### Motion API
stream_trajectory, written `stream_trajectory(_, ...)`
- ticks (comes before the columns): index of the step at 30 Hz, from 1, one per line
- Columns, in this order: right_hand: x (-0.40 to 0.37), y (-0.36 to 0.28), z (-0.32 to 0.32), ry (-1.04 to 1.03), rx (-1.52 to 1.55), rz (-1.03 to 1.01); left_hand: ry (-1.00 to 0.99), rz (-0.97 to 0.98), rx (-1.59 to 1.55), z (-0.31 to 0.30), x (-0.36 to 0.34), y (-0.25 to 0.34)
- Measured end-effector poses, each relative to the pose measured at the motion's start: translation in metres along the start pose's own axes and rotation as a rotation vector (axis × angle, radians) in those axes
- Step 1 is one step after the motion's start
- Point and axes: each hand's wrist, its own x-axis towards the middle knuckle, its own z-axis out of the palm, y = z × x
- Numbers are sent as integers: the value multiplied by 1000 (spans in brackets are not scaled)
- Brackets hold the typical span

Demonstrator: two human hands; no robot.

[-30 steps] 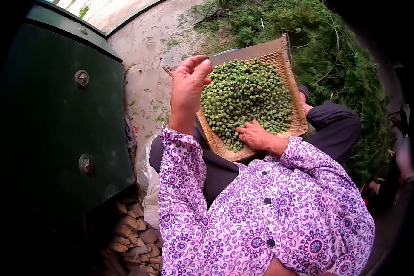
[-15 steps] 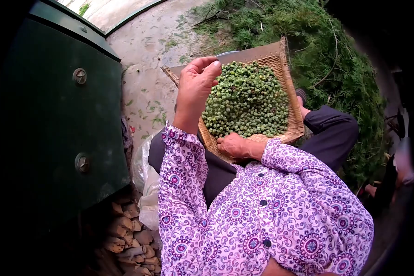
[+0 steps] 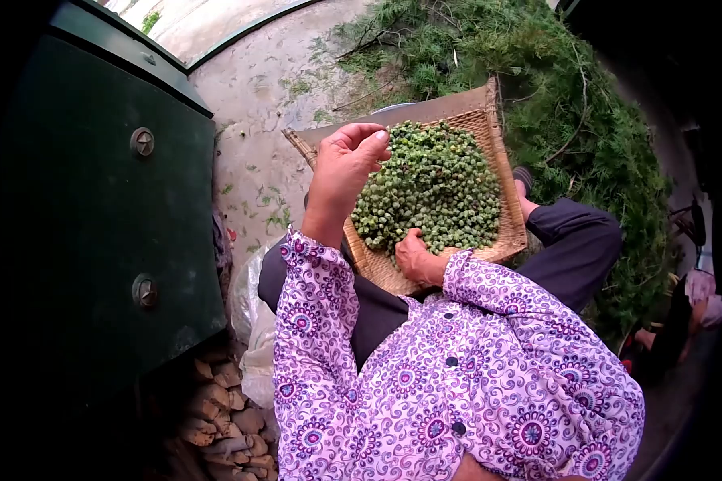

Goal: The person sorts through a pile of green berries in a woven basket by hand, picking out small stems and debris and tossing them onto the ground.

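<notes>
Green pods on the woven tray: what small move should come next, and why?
Probably the right hand should draw a few green pods toward the near edge of the woven tray: its fingers lie in the pile, while the raised left hand pinches thumb to forefinger, contents too small to see.

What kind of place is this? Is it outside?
Probably outside, in a farm yard: bare concrete ground, a heap of cut green branches, stacked firewood and a woven tray of green pods.
</notes>
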Motion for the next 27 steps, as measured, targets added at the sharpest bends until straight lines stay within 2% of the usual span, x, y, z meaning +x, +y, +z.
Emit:
stream_trajectory(1,1,3,1,-84,3,38,0,3,0,0,0,0)
stream_trajectory(5,-14,42,10,-117,-16,234,2,-3,30,0,0,-1)
stream_trajectory(7,-44,63,19,-30,92,305,4,-5,39,0,0,-1)
stream_trajectory(9,-68,73,38,71,132,289,-36,6,50,1,0,-2)
stream_trajectory(11,-82,84,63,254,334,315,-45,22,40,1,0,-4)
stream_trajectory(12,-98,89,53,254,385,304,-45,10,46,1,1,-5)
stream_trajectory(13,-102,90,64,362,396,326,-45,-5,51,3,2,-7)
stream_trajectory(16,-122,94,68,405,399,362,-34,-15,38,7,3,-10)
stream_trajectory(19,-140,100,71,284,499,386,-33,-31,57,8,4,-11)
stream_trajectory(21,-151,101,79,389,756,417,-38,-33,42,9,4,-11)
stream_trajectory(23,-152,106,98,616,810,420,-43,-27,54,9,6,-12)
stream_trajectory(25,-151,113,105,654,974,385,-48,-21,69,11,6,-13)
stream_trajectory(27,-143,112,102,649,965,389,-73,-50,91,14,7,-11)
